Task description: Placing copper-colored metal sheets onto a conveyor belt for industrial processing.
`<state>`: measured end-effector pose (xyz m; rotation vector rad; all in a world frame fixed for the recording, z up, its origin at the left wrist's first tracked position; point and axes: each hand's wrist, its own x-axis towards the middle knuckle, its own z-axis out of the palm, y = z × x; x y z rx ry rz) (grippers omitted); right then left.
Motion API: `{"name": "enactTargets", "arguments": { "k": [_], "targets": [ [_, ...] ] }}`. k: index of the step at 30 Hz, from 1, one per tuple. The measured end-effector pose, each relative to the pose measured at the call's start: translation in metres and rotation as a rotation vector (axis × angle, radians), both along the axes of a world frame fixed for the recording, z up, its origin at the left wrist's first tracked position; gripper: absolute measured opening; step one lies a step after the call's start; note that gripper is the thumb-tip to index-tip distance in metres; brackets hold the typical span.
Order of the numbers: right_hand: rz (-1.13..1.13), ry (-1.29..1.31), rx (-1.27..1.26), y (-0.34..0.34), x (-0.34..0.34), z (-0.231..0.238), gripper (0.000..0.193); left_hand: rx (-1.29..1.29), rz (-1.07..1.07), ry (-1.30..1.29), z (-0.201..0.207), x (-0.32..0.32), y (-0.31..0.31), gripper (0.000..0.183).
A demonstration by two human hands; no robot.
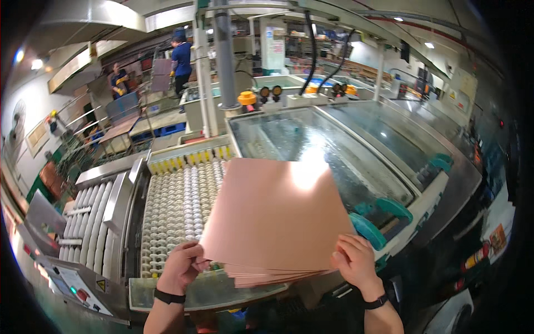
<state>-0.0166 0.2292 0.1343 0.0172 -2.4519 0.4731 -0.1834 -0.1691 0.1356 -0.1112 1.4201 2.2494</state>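
Observation:
A copper-coloured sheet (278,214) spans the space between my two hands, smooth and shiny, with a bright glare near its far right corner. My left hand (183,266) pinches its near left corner between thumb and fingers. At the near right corner, my right hand (355,260) has its fingers curled closed on the edge. Below this sheet shows a slightly fanned stack of similar sheets (261,278); what supports the stack is hidden. The top sheet covers part of the conveyor rollers and the glass-lidded tank beyond.
A bed of white wheel rollers (181,211) lies to the left, with smooth rollers (89,222) beyond a metal housing. A control panel (78,289) stands at the lower left. Right are a clear tank lid (289,133) and green handles (367,231). Two people (181,61) stand far back.

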Motion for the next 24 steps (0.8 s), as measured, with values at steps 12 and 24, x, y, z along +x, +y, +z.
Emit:
{"name": "enactTargets", "arguments": {
  "k": [12,24],
  "targets": [
    [-0.038,-0.019,-0.021,-0.013,-0.003,-0.002,0.026,0.021,0.391,0.089,-0.026,-0.036,-0.135,0.009],
    [-0.053,-0.004,-0.065,-0.017,-0.005,-0.007,0.026,-0.471,0.377,-0.014,-0.116,-0.082,-0.184,0.014]
  ]
}}
